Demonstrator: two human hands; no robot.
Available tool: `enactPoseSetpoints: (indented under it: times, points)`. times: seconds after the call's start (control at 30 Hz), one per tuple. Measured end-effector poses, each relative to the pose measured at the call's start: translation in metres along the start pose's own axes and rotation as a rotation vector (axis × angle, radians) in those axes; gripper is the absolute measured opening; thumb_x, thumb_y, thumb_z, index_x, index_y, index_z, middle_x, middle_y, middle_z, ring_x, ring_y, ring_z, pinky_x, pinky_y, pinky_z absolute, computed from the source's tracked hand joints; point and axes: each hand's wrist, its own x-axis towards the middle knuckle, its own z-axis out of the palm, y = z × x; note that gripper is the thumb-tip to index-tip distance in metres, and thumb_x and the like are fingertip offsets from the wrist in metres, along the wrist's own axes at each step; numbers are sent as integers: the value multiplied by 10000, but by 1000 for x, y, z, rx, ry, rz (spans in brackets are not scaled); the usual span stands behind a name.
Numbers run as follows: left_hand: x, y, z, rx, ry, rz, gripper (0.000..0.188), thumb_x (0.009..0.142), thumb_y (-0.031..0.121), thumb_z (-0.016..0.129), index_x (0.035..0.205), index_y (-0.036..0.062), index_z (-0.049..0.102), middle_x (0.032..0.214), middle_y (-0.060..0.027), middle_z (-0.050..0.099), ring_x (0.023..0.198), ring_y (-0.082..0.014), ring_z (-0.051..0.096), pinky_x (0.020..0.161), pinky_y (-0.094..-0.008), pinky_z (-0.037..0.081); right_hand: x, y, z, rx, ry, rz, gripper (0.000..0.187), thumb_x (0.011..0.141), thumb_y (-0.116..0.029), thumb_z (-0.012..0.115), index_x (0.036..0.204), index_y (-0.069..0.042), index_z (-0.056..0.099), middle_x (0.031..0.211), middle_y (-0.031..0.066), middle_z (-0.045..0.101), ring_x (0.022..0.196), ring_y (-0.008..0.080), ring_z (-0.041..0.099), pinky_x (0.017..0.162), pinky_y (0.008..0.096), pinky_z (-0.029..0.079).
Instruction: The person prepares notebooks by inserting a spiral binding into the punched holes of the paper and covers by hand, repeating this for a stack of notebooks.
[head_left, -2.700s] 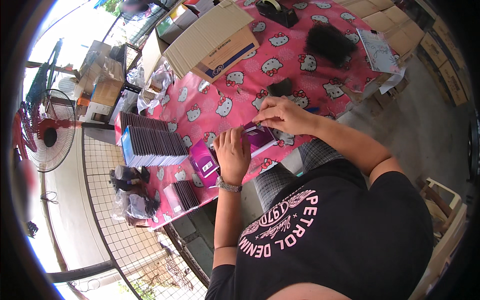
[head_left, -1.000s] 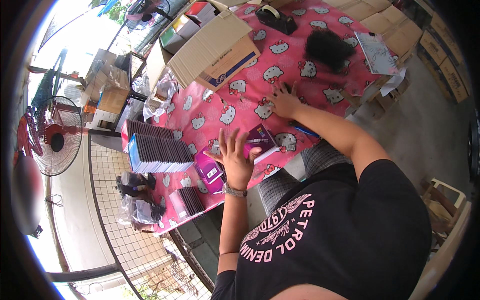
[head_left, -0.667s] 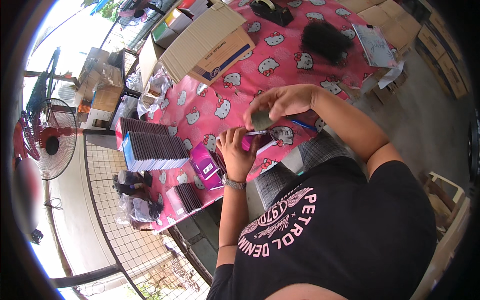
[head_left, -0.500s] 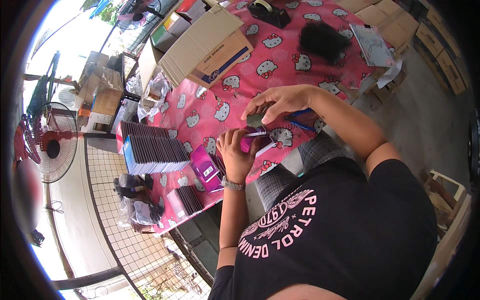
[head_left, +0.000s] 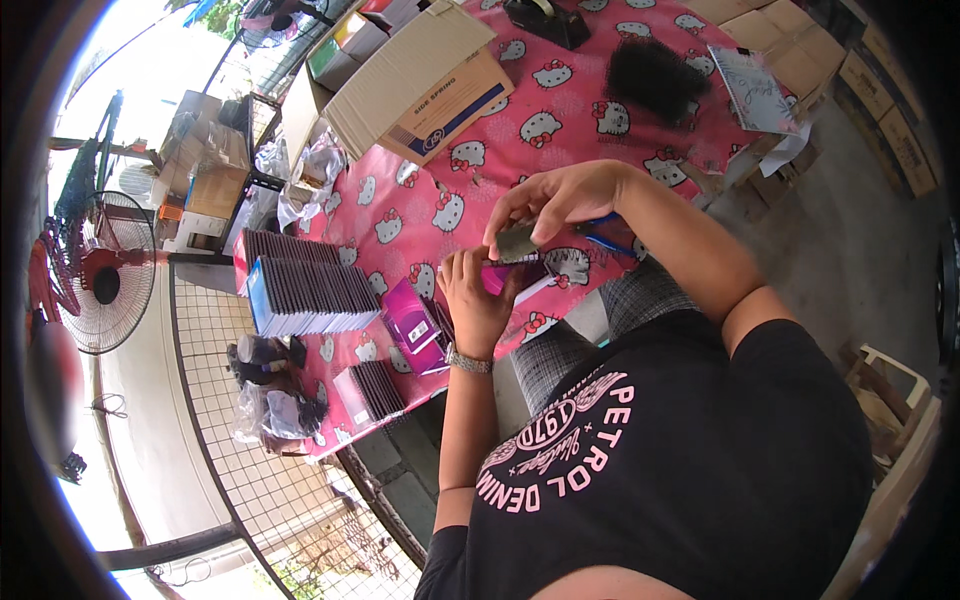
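My left hand [head_left: 474, 305], with a metal watch at the wrist, is closed on a purple notebook [head_left: 530, 284] near the table's front edge. My right hand [head_left: 565, 203] is just beyond it, fingers and thumb closed round a flat dark olive block [head_left: 517, 243]. The block lies against the notebook's upper edge, close to my left fingers. A dark toothed strip, seemingly a binding coil [head_left: 560, 256], runs off to the right from that edge. Beneath my right wrist are the blue handles of a tool [head_left: 608, 240], perhaps pliers; its head is hidden.
Left of my hands stand stacked spiral notebooks [head_left: 315, 295], purple booklets [head_left: 412, 322] and a smaller stack [head_left: 370, 393]. An open carton [head_left: 450, 110], a tape dispenser [head_left: 548, 22], a black tangled heap [head_left: 655, 78] and a patterned notebook [head_left: 752, 90] lie farther back on the pink cloth.
The olive block has tilted and now sits lower against the notebook's edge, more of it showing. My right hand has shifted slightly with it; my left hand keeps its hold.
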Motion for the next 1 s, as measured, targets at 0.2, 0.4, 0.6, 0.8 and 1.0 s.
enactPoseSetpoints:
  times: [0.2,0.4,0.6,0.8,1.0]
  points:
    - [-2,0,-4,-22,-31,-8,410,753,214,823,1051,43,599,1005,-118,619,1009,-346,545,906,-457,426,8,2,-6,-402,129,160,533,814,-141,718,1325,-45,601,1243,99,640,1169,190,571,1055,344,412]
    - [-2,-7,-13,-48,-20,-54,388,735,122,821,1035,39,589,995,-129,619,967,-352,556,871,-455,438,16,10,1,221,-48,-144,477,825,-129,702,1290,-51,633,1233,75,644,1123,170,584,1014,331,432]
    - [-7,-28,-14,-65,-21,-97,399,733,128,829,1054,53,604,1033,-129,610,995,-351,561,873,-460,449,35,12,-10,-75,70,21,501,795,-116,722,1283,-51,628,1236,66,638,1133,154,582,1012,312,435]
    - [-10,-38,-13,-143,-60,-145,390,749,112,815,1061,39,594,1015,-135,604,980,-348,568,856,-453,454,54,17,-10,109,-4,-76,491,807,-126,727,1283,-51,630,1259,89,633,1198,193,583,1038,332,439]
    - [-2,-39,-10,-184,-40,-148,348,805,104,790,1091,45,599,1006,-91,637,815,-213,598,675,-322,466,44,55,-84,-1018,407,494,579,811,-285,751,1348,-134,595,1378,122,579,1292,295,535,1093,468,396]
